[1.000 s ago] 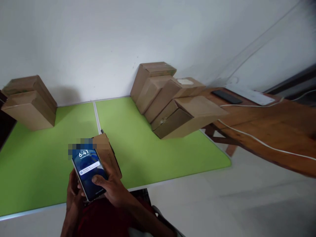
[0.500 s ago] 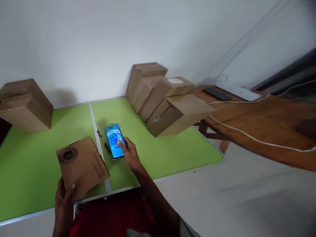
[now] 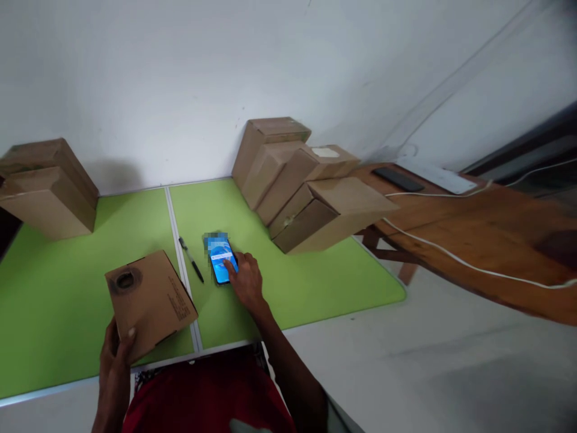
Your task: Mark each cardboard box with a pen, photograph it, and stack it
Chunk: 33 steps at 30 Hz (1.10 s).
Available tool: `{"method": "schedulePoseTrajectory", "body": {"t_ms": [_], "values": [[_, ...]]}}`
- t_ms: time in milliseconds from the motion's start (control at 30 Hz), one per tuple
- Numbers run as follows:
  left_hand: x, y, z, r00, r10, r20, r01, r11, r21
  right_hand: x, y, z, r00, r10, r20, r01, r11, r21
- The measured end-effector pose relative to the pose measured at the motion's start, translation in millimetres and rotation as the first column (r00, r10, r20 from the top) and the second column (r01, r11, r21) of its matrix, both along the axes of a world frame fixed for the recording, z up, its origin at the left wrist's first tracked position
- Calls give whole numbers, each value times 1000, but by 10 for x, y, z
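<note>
My left hand (image 3: 116,355) grips the near left corner of a small brown cardboard box (image 3: 153,300), thumb on top. The box has a dark round hole at its far left corner and printed text along its right side. My right hand (image 3: 247,278) is closed on the right edge of a smartphone (image 3: 220,257), its thumb over the lit blue screen. I cannot tell whether the phone rests fully on the table. A black pen (image 3: 192,260) lies between the box and the phone, beside the table's seam.
Two cardboard boxes (image 3: 49,192) stand at the back left of the green table (image 3: 315,294). Several more boxes (image 3: 306,180) lean in a row at the back right. A wooden bench (image 3: 473,228) to the right bears a dark phone-like object (image 3: 397,178), a white flat object (image 3: 437,174) and a white cable (image 3: 451,257).
The phone has moved right and slightly down with my right hand, leaving the pen fully visible. A pale bar now crosses its screen. The left hand and box have barely moved.
</note>
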<state>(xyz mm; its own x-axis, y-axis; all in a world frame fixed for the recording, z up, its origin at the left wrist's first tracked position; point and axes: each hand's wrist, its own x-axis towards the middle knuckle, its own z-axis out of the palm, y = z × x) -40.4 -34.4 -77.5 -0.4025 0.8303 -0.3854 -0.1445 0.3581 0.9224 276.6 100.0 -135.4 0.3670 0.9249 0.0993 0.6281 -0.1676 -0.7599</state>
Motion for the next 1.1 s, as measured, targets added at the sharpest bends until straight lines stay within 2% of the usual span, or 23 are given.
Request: {"method": "schedulePoseTrajectory", "body": {"t_ms": [100, 167, 233, 300, 367, 433, 500, 600, 700, 800, 867, 967, 1033, 1100], "values": [[11, -14, 35, 984, 29, -175, -28, 1000, 8, -87, -94, 56, 998, 30, 59, -32, 999, 43], [-5, -16, 48, 947, 54, -315, -46, 998, 32, -234, -216, 72, 980, 201, 17, -201, 969, 141], [-25, -22, 45, 921, 76, -381, -49, 996, 79, -444, -399, 45, 877, 472, -89, -444, 868, 224], [-34, -49, 31, 930, 69, -360, -29, 993, 115, -672, -625, -25, 717, 670, -192, -636, 742, 212], [-44, -105, 20, 938, 18, -346, 18, 995, 102, -861, -846, -102, 621, 743, -250, -746, 658, 104], [-99, -181, 32, 935, -58, -351, 73, 997, 30, -966, -1005, -127, 585, 767, -265, -795, 606, -1], [-237, -247, 90, 932, -115, -344, 103, 993, -55, -977, -1062, -43, 581, 774, -254, -802, 598, -11], [-560, -269, 273, 938, -102, -331, 66, 991, -116, -899, -941, 295, 589, 781, -207, -770, 620, 149], [-771, -182, 499, 929, -23, -370, -11, 996, -91, -898, -676, 690, 604, 780, -164, -722, 623, 303], [-669, -47, 613, 893, 15, -449, -10, 1000, 13, -1070, -452, 864, 630, 762, -148, -677, 633, 375], [-512, 33, 575, 890, 56, -453, -12, 995, 99, -1225, -392, 804, 637, 749, -181, -653, 650, 390], [-397, 146, 392, 933, 141, -332, -92, 983, 158, -1432, -396, 534, 617, 742, -261, -640, 666, 383], [-463, 258, 258, 937, 180, -299, -114, 968, 223, -1582, -373, 323, 569, 760, -314, -659, 650, 379], [-617, 439, 155, 915, 237, -328, -127, 938, 323, -1798, -264, 157, 499, 798, -339, -701, 601, 383]]}}
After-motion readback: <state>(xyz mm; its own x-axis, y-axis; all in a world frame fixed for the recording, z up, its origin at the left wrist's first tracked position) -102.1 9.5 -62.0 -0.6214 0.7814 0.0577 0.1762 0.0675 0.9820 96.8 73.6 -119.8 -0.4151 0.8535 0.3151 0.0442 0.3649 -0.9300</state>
